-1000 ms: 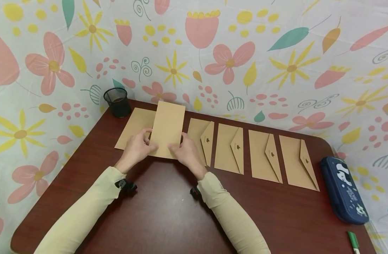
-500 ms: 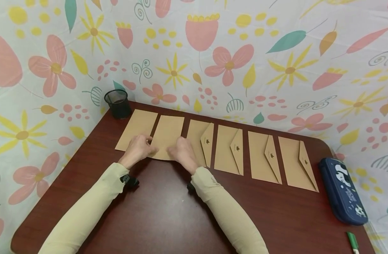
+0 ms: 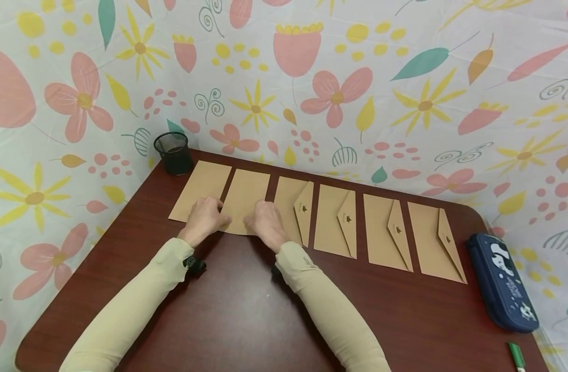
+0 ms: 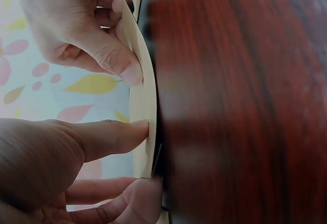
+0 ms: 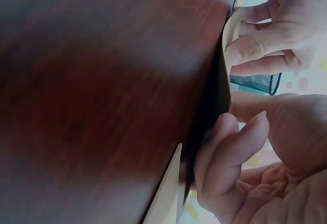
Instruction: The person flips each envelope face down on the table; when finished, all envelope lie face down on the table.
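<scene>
A plain brown paper envelope (image 3: 247,188) lies second from the left in a row, its near end bowed slightly upward. My left hand (image 3: 203,219) pinches its left edge near that end, thumb on top and fingers at the side. On the opposite edge, my right hand (image 3: 267,222) grips it with the thumb pressed on the paper. Both thumbs meet the curved envelope (image 4: 144,101) in the left wrist view. In the right wrist view, the right hand's curled fingers (image 5: 219,157) sit beside the lifted edge.
Another plain envelope (image 3: 202,183) lies to the left, before a black mesh pen cup (image 3: 174,155). Rightward, several envelopes with pointed, crown-printed flaps (image 3: 335,219) continue the row. A navy pencil case (image 3: 502,281) and a green-capped marker (image 3: 516,356) lie at the table's right edge.
The envelope's far end has come down from a raised tilt to lie level in the row. Both hands stay at its near end and have barely moved over the last half second.
</scene>
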`<state>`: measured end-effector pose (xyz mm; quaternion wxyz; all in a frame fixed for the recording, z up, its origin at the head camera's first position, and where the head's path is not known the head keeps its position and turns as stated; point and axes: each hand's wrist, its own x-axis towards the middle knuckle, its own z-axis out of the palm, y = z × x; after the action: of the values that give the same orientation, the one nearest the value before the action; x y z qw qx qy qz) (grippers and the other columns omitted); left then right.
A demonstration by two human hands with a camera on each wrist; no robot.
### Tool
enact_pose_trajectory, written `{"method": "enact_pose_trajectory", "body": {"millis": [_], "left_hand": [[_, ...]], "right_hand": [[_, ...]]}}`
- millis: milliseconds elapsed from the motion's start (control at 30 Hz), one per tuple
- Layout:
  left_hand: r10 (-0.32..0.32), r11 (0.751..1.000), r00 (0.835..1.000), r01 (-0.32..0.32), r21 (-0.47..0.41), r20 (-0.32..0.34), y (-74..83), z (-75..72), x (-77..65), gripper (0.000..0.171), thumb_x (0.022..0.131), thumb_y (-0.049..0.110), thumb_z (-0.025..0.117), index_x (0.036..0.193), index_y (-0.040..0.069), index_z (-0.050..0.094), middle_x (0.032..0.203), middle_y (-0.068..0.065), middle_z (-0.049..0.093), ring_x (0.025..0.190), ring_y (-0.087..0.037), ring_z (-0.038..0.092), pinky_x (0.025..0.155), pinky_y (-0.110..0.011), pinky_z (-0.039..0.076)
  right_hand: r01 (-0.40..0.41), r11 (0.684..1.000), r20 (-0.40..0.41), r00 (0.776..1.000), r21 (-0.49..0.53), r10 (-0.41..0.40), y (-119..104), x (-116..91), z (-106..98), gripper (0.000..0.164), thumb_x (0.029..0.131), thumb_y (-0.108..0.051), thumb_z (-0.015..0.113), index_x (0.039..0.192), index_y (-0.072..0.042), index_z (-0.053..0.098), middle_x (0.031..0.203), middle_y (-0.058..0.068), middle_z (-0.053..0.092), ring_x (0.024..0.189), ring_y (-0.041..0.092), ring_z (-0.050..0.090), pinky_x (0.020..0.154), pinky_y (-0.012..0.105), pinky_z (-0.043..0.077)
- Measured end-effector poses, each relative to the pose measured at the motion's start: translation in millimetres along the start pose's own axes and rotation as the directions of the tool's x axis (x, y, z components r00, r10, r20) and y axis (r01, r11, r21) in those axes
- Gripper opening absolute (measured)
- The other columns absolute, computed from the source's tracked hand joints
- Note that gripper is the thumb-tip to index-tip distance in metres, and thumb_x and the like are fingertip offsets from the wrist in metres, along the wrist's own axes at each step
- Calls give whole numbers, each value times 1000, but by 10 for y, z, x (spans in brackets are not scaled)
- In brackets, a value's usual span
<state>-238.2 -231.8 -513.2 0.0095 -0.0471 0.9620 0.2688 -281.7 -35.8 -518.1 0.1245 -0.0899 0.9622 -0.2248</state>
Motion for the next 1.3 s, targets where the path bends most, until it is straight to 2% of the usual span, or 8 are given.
{"method": "enact_pose_trajectory", "body": {"millis": [167,367,500,667,833,1000,1133,1300], "left_hand": [[48,999,999,-48,19,-13,-61,48,68,36,80,27,83,60,18,55,63,5,42,61,-18,39,52,-32,32],[95,995,995,-95,5,-35,-8,31,16,40,81,22,81,60,19,47,63,6,35,58,-16,34,51,-31,26],[85,996,995,-85,-4,-54,250,-133,-201,24,86,25,83,81,6,69,73,-7,62,66,-26,57,58,-38,47],[56,998,998,-58,-33,-40,627,-357,-492,48,96,28,79,130,-5,74,119,-24,80,108,-42,76,93,-54,62],[60,996,997,-62,-57,-39,748,-342,-557,47,98,30,79,132,-3,73,111,-22,82,101,-37,78,90,-51,63],[83,994,995,-87,-68,-51,826,-307,-583,46,96,28,82,130,-3,74,105,-19,83,94,-33,79,86,-48,64],[107,990,993,-111,-83,-49,891,-273,-590,45,96,27,83,129,-3,75,100,-17,82,88,-30,78,82,-46,63],[116,989,993,-119,-84,-36,960,-229,-595,44,96,27,82,128,-1,76,97,-15,82,82,-26,76,76,-41,61]], "right_hand": [[8,998,10,1000,-65,-7,6,9,2,32,91,-41,83,74,-16,72,89,2,73,72,18,62,62,32,53],[6,998,-5,1000,-64,-6,-23,-76,-44,33,91,-41,81,75,-15,69,85,3,69,71,19,60,59,33,50],[-15,1000,-12,1000,25,16,-114,-291,-214,39,95,-37,79,110,-1,75,91,10,72,71,21,61,60,33,53],[20,995,-47,999,102,-15,-63,-518,-403,70,100,-39,78,146,7,54,91,14,73,66,18,65,58,30,53],[39,999,-115,993,14,-38,38,-811,-700,55,100,-41,78,129,3,63,84,11,73,70,21,68,60,32,55],[25,1000,-152,988,-4,-25,400,-719,-689,40,97,-41,80,105,-4,67,86,10,69,73,23,64,65,39,55],[-8,1000,-140,990,10,10,613,-645,-726,34,93,-32,79,108,-3,70,93,14,72,78,26,63,69,43,56],[-5,1000,-94,996,-20,3,1037,-415,-587,30,89,-32,73,71,-13,58,65,-1,49,59,18,46,51,34,42]]}}
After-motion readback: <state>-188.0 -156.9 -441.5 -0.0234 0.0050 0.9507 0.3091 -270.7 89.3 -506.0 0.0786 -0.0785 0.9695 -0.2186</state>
